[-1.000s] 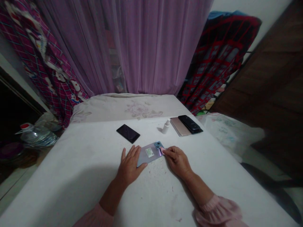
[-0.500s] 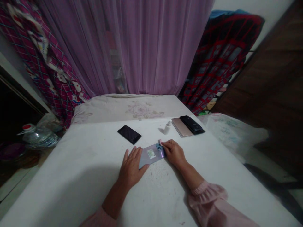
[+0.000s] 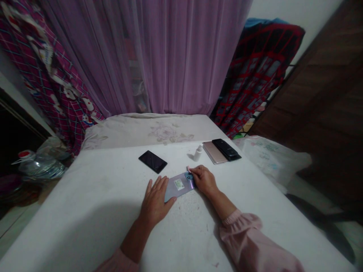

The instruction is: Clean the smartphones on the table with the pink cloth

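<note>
A lilac smartphone (image 3: 178, 186) lies face down on the white surface (image 3: 99, 181), its blue camera block at the far right corner and a small green-and-white label on its back. My left hand (image 3: 155, 202) rests with spread fingers against the phone's left end. My right hand (image 3: 204, 180) lies over the camera end, and its fingertips pinch a small pink item (image 3: 188, 169), mostly hidden. Farther back lie a black phone (image 3: 153, 161), a small white bottle (image 3: 198, 153), and a dark phone (image 3: 226, 148) on a gold phone (image 3: 214, 153).
A pale floral pillow (image 3: 150, 130) lies behind the white surface, backed by a purple curtain (image 3: 176, 56). A plastic water bottle (image 3: 39, 168) stands on the floor at left, a red-patterned cloth (image 3: 258, 71) hangs at right, and a dark wooden panel (image 3: 320, 94) stands beyond it.
My right hand has slid from the phone's right edge toward the camera corner, carrying the pink item up and left. My left hand and the phone have barely moved.
</note>
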Demonstrator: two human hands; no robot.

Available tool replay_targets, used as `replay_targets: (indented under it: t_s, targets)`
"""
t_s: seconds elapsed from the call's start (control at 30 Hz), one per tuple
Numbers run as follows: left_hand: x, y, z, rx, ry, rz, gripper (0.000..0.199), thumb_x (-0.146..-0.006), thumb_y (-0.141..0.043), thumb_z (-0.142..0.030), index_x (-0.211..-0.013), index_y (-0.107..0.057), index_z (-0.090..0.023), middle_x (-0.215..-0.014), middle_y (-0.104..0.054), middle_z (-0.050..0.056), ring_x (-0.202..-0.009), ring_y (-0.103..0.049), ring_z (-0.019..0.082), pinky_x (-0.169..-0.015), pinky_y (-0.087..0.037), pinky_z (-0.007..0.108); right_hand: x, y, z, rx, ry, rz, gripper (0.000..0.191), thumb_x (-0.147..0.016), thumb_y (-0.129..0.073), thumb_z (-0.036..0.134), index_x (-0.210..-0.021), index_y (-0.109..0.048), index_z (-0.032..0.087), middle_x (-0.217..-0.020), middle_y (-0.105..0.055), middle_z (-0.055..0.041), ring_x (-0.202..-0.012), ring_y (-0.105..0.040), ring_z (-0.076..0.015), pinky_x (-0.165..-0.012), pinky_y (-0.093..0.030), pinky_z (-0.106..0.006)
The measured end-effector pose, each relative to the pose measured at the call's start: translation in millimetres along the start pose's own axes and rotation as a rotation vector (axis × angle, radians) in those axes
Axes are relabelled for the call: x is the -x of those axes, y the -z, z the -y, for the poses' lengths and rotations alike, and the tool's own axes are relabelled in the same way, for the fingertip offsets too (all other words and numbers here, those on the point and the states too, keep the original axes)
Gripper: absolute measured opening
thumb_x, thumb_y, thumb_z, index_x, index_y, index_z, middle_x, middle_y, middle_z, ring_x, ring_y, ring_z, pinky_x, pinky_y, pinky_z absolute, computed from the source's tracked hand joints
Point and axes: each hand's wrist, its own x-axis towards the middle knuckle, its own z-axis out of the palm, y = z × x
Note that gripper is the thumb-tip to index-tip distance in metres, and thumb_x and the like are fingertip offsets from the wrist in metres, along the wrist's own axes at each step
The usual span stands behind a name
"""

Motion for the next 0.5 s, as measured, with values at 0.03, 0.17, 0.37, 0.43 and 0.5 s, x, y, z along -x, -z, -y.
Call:
replay_targets:
  t_s: [0.03,0.17,0.37,0.43,0.5]
  targets:
    - [0.0,0.8,-0.6,0.004,0.004,0.005,0.059,-0.088,-0.050,-0.041,-0.140,-0.039,-0.015,-0.142,-0.048,0.014,-0.135,-0.038,0.029,-0.113,-0.021,0.053,6.3,0.8,-2.1,-0.003,0.021,-0.013,0.025,-0.091,-0.051,0.031,-0.098,-0.075,0.027,-0.083,-0.065,-0.0035,-0.078,-0.061,-0.0155,-0.065,-0.044,-0.024]
    - [-0.1,1.9,-1.4,0.014,0.005,0.009,0.058,-0.088,-0.050,-0.040,-0.139,-0.039,-0.015,-0.142,-0.048,0.014,-0.135,-0.038,0.029,-0.113,-0.022,0.053,38.3,7.1,-14.1,-0.039,0.072,-0.058,0.027,-0.089,-0.050,0.026,-0.102,-0.073,0.027,-0.084,-0.065,-0.0041,-0.077,-0.060,-0.0165,-0.066,-0.046,-0.026]
    - [-1.0,2.2,-1.0,0.001,0.014,0.041,0.059,-0.088,-0.051,-0.042,-0.139,-0.039,-0.014,-0.143,-0.047,0.014,-0.136,-0.037,0.029,-0.114,-0.022,0.052,29.8,6.1,-14.2,-0.062,0.036,-0.037,0.025,-0.089,-0.051,0.028,-0.099,-0.074,0.027,-0.081,-0.065,-0.0033,-0.075,-0.060,-0.0158,-0.064,-0.045,-0.025]
    - [-1.1,3.2,-1.4,-0.002,0.021,0.054,0.060,-0.088,-0.051,-0.042,-0.140,-0.039,-0.014,-0.144,-0.046,0.014,-0.137,-0.035,0.029,-0.114,-0.021,0.051,18.4,1.4,-9.3,-0.036,0.041,-0.049,0.025,-0.090,-0.051,0.029,-0.098,-0.075,0.027,-0.080,-0.063,-0.0034,-0.075,-0.059,-0.0157,-0.063,-0.044,-0.025]
    - [-1.1,4.0,-1.7,-0.004,0.023,0.064,0.061,-0.088,-0.051,-0.042,-0.140,-0.038,-0.013,-0.145,-0.045,0.014,-0.138,-0.034,0.029,-0.114,-0.021,0.051,10.6,-3.1,-3.8,-0.007,0.074,-0.071,0.026,-0.091,-0.050,0.030,-0.096,-0.075,0.027,-0.080,-0.062,-0.0036,-0.075,-0.057,-0.0155,-0.063,-0.043,-0.025]
